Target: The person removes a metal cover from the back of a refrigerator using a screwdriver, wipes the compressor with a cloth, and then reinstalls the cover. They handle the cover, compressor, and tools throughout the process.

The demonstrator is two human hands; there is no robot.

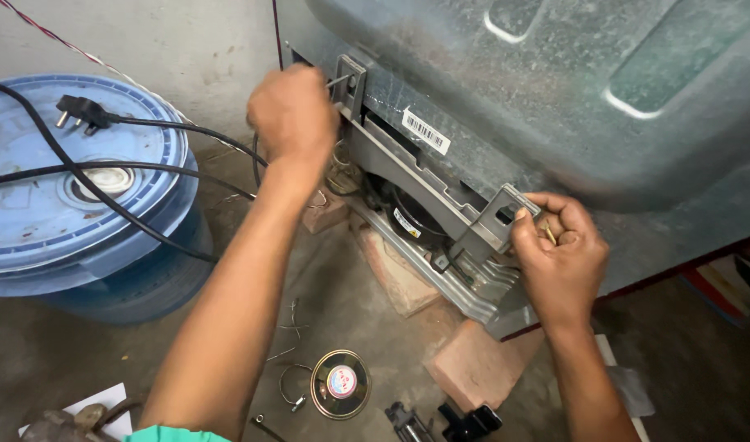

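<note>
Metal bracket (440, 192) spans the tilted appliance's underside; my left hand (293, 119) is closed around a thin tool at its upper end, right hand (559, 254) pinches the lower tab. Concrete floor (326, 286), bricks (473, 364), blue drum (72, 196).

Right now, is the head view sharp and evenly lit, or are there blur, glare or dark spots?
Head view: mostly sharp, soft even light; left hand slightly blurred; mild sheen on the grey panel; compressor recess in shadow; no harsh glare.

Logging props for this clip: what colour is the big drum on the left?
Blue drum, seen clearest in the head view.
</note>
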